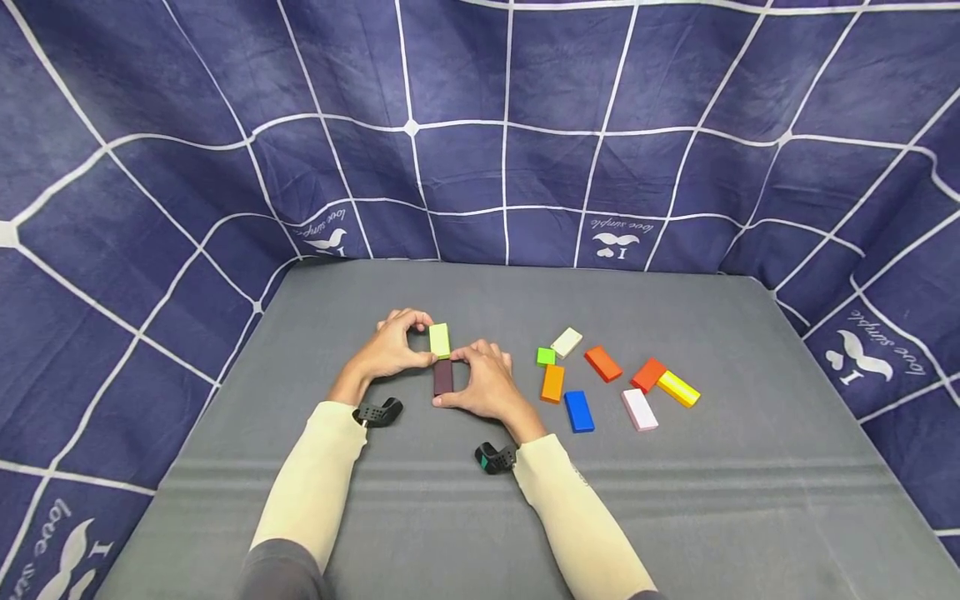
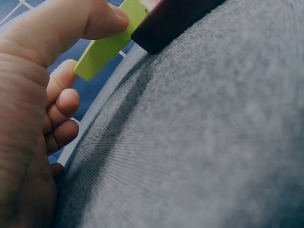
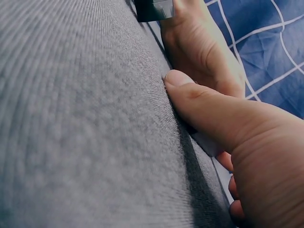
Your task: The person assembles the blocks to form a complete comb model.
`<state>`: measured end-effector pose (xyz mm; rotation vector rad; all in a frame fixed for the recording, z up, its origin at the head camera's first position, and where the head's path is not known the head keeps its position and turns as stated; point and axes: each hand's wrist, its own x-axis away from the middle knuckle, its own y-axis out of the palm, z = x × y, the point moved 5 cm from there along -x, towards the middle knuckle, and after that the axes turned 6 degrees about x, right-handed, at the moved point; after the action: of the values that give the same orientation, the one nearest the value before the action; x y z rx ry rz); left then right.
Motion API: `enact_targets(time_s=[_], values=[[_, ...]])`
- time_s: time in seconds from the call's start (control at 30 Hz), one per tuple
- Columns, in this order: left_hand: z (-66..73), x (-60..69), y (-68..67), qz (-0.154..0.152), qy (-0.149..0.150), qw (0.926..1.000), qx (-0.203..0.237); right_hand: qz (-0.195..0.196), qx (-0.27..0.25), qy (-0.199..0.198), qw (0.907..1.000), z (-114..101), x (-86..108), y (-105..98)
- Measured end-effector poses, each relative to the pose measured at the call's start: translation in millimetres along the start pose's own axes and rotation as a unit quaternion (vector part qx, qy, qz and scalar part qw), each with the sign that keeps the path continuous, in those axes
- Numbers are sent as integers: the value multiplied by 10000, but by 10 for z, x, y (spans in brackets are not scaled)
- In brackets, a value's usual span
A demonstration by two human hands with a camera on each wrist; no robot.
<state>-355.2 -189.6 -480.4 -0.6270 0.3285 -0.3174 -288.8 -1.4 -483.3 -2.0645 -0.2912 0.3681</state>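
Observation:
End to end on the grey table lie a lime-green block (image 1: 439, 342) and a dark maroon block (image 1: 443, 378), their short ends meeting or nearly so. My left hand (image 1: 390, 346) pinches the lime block between thumb and forefinger. In the left wrist view that thumb lies on the near side of the lime block (image 2: 102, 54), beside the dark block (image 2: 173, 21). From the right, my right hand (image 1: 489, 385) grips the dark block by its two ends, forefinger at the far end and thumb at the near one. The right wrist view shows the thumb mostly covering that block.
Right of my hands lie several loose blocks: bright green (image 1: 546, 357), cream (image 1: 566, 342), orange (image 1: 552, 383), blue (image 1: 579, 412), orange-red (image 1: 603, 364), red (image 1: 648, 375), yellow (image 1: 678, 389) and pale pink (image 1: 640, 410). A blue checked cloth (image 1: 465, 167) hangs around the table (image 1: 675, 500).

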Motion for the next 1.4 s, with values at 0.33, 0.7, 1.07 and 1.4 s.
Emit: enact_targets(time_s=[0.33,0.7,1.07,1.4], values=[[-12,-4,21,-216,-37,9994,-252,-2,-57,101,9999,26,32,17],[39,-11,18,-552,-351,9959,-631,51,180,75,9998,2,5,23],[72,3,48,-579,-370,9959,-582,27,190,196,9996,-9,10,28],[64,70,26,-158,-109,9998,-59,138,157,139,9997,-1,22,30]])
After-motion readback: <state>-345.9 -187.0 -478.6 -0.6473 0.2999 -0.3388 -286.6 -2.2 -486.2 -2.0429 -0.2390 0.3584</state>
